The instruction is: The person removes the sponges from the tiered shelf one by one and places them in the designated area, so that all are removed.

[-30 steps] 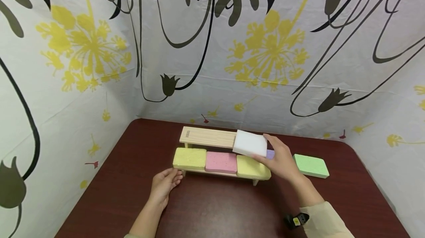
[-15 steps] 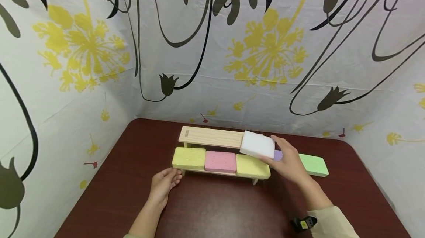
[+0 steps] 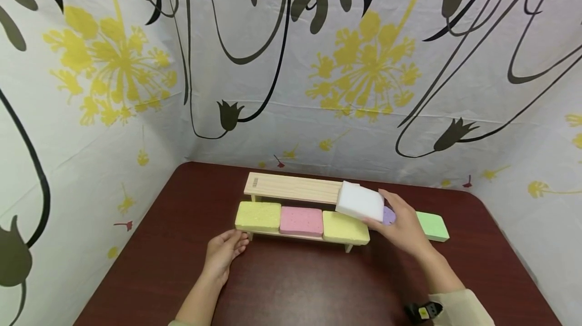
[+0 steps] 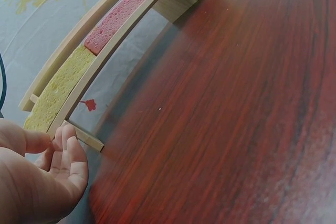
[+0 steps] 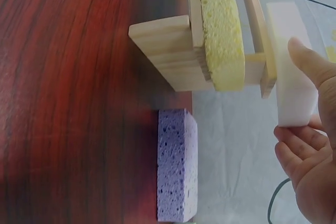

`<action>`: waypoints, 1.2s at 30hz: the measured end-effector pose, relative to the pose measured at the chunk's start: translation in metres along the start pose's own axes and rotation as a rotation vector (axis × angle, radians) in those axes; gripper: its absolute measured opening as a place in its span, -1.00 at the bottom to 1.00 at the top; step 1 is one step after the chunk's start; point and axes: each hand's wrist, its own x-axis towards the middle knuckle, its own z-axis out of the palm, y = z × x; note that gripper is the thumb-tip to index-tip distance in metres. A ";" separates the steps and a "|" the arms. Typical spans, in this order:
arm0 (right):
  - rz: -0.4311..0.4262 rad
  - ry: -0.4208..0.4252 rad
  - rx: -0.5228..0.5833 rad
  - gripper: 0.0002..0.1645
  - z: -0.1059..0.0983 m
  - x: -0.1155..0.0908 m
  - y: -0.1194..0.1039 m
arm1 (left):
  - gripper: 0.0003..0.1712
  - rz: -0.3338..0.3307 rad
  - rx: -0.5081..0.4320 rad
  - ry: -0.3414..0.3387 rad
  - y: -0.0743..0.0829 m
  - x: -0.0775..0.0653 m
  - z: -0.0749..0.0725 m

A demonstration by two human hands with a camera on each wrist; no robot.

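Observation:
A two-tier wooden rack (image 3: 291, 188) stands on the table. Its lower front shelf carries a yellow sponge (image 3: 258, 216), a pink sponge (image 3: 301, 221) and another yellow sponge (image 3: 345, 227) side by side. At the left front corner of that shelf my left hand (image 3: 220, 256) pinches the wood between thumb and fingers. My right hand (image 3: 402, 227) grips a white sponge block (image 5: 293, 77) by its edges, thumb on one side and fingers on the other. The block overlaps the right end of the upper shelf, whose left part is bare wood.
A purple sponge (image 5: 176, 166) lies on the table right of the rack, partly hidden by my right hand in the head view. Farther right is a green sponge (image 3: 433, 226). Patterned cloth (image 3: 273, 83) hangs behind and beside the dark red table (image 3: 291, 285).
The right hand has moved the white sponge block rightward along the upper shelf, uncovering more of its wood. The left hand has stayed at the rack's corner.

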 end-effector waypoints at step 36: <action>-0.023 0.009 -0.041 0.01 -0.027 -0.031 0.032 | -0.54 -0.005 0.008 -0.001 0.001 0.000 0.000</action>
